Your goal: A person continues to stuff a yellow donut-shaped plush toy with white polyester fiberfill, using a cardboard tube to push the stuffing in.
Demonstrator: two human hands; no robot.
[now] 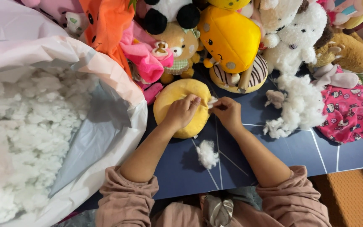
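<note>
Yellow cushion (181, 105): a round, soft yellow plush piece, laid flat on the blue mat (290, 151), just in front of the row of toys. It is found directly under the left hand, and its right edge is met by the right hand.

Left hand (182, 111): rested on top of the yellow cushion, fingers curled together and pressed into the fabric near the cushion's right edge. Whether fabric is actually pinched cannot be told.

Right hand (227, 111): placed just beside the cushion's right edge, fingertips closed on a small tuft of stuffing (211, 102) at the point where both hands meet.

Stuffing clump (207, 154): 1 loose white wad, left on the mat between the 2 forearms, apart from both hands.

Stuffing pile (301, 105): a larger white heap, seen on the mat to the right of the right hand, well apart from the cushion.

Bag of stuffing (106, 122): a big pale plastic sack, opened wide at the left, filled with white fluff; its edge is near the left forearm.

Toy row: a yellow mushroom-shaped plush (227, 38), a small tan bear (177, 50), an orange plush (106, 21), a white fluffy animal (295, 33) and a brown plush (345, 50), all crowded behind the cushion.

Pink patterned fabric (349, 113): laid at the far right of the mat.

Sleeves (127, 201): dusty pink, pushed up both forearms.
</note>
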